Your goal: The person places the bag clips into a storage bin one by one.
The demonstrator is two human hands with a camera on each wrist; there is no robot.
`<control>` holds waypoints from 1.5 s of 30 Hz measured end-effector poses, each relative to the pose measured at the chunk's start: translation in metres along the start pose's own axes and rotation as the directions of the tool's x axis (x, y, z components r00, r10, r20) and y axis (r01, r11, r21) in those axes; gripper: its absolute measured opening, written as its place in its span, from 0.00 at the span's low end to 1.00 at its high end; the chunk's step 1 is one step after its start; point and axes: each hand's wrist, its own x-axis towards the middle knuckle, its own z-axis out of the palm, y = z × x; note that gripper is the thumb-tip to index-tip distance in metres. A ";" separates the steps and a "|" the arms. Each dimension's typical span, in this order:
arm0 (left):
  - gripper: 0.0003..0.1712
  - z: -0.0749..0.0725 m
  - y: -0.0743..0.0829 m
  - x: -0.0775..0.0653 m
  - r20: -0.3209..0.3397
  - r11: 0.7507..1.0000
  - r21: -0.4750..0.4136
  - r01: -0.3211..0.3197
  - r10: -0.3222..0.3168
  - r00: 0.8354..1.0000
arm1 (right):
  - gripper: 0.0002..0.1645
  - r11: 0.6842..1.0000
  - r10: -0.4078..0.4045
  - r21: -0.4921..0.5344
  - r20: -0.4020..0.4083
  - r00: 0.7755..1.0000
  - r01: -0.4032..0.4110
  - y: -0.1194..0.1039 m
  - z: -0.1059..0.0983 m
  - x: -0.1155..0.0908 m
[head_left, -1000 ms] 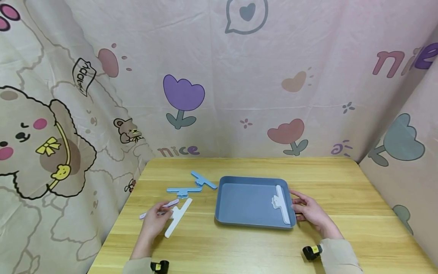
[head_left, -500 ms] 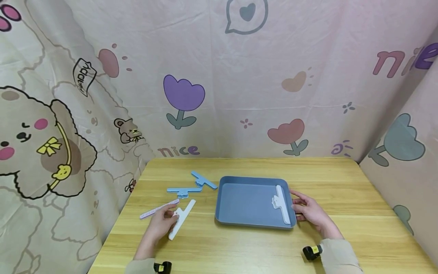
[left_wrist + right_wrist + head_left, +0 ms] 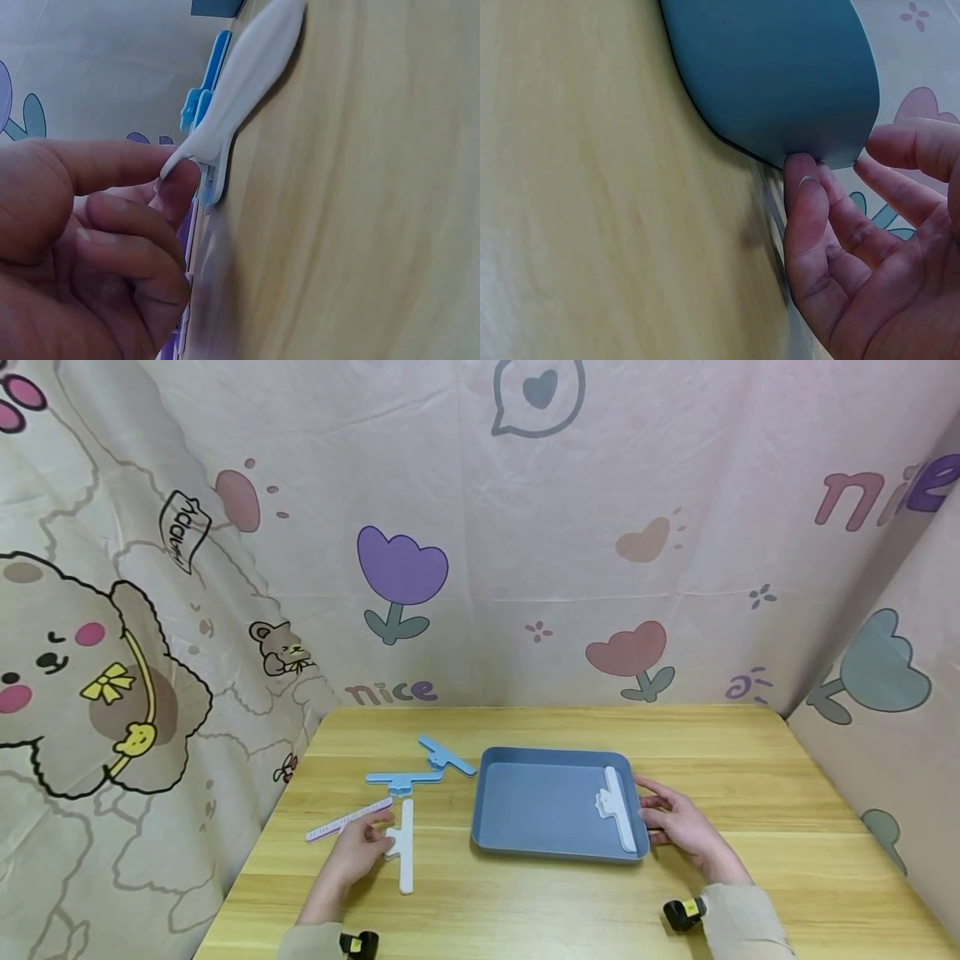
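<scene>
My left hand (image 3: 354,852) pinches the tab of a white bag clip (image 3: 407,860) between thumb and finger, left of the tray. In the left wrist view, the long bar of this clip (image 3: 259,64) points away from the fingertips, close over the wood. A blue-grey tray (image 3: 558,855) sits at the middle of the table. Its outer right wall meets the fingertips of my right hand (image 3: 686,833), whose fingers are loosely bent. The right wrist view shows them against the tray's side (image 3: 772,75). Inside the tray, along its right side, lies another white bag clip (image 3: 620,814).
Two blue bag clips, one slanted (image 3: 457,762) and one level (image 3: 405,777), lie close together left of the tray. A white and purple strip-shaped clip (image 3: 330,830) lies just beyond the left hand. A printed curtain (image 3: 495,652) borders the table's back and sides.
The left hand has shifted right and toward me, drawing the white clip off the purple strip. That clip has turned from slanted to nearly straight. The right hand and tray stay put.
</scene>
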 end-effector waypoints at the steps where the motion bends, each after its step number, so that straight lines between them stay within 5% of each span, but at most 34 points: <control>1: 0.20 0.000 0.000 0.000 -0.002 1.000 0.001 0.002 -0.002 1.000 | 0.37 1.000 0.001 -0.001 0.000 1.000 -0.001 0.000 0.000 0.000; 15: 0.20 -0.001 -0.003 -0.004 0.017 0.995 -0.050 0.085 -0.084 0.996 | 0.36 1.000 0.000 -0.015 -0.004 1.000 0.000 0.002 0.000 0.000; 45: 0.17 0.005 0.007 -0.004 -0.048 0.975 -0.199 0.095 -0.107 0.993 | 0.35 1.000 0.019 -0.023 -0.023 1.000 -0.020 0.003 0.001 0.000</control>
